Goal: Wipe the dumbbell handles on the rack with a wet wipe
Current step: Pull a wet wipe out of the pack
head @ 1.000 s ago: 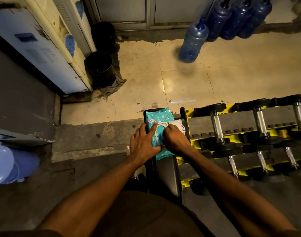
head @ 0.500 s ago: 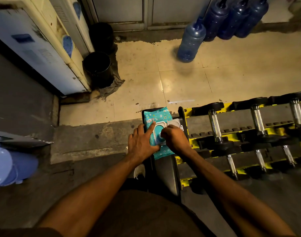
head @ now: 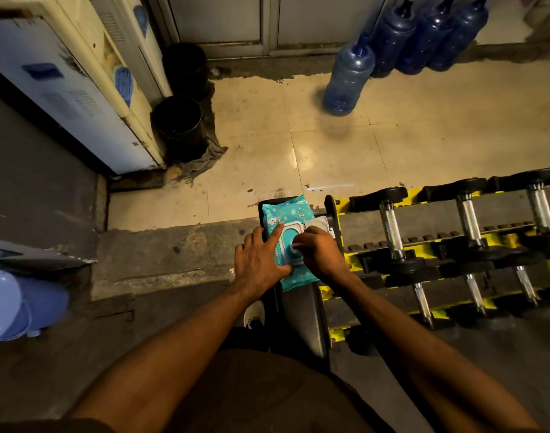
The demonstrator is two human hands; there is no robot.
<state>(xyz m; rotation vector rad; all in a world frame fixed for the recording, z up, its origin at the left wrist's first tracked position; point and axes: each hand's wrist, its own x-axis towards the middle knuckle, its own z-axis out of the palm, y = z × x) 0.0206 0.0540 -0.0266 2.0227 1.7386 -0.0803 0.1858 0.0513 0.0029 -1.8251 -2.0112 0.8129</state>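
Observation:
A teal wet wipe pack lies on the black padded bench, its white lid flipped open to the right. My left hand presses flat on the pack's left side, index finger stretched over it. My right hand pinches a bit of white wipe at the pack's opening. To the right stands the yellow and black dumbbell rack with several dumbbells; their chrome handles lie in two rows.
Several blue water jugs stand at the back on the tiled floor. Two black bins sit beside a white appliance at the left. A light blue container is at the far left edge.
My right hand's fingers have closed on the wipe at the opening and drawn it slightly up. The left hand stays pressed on the pack.

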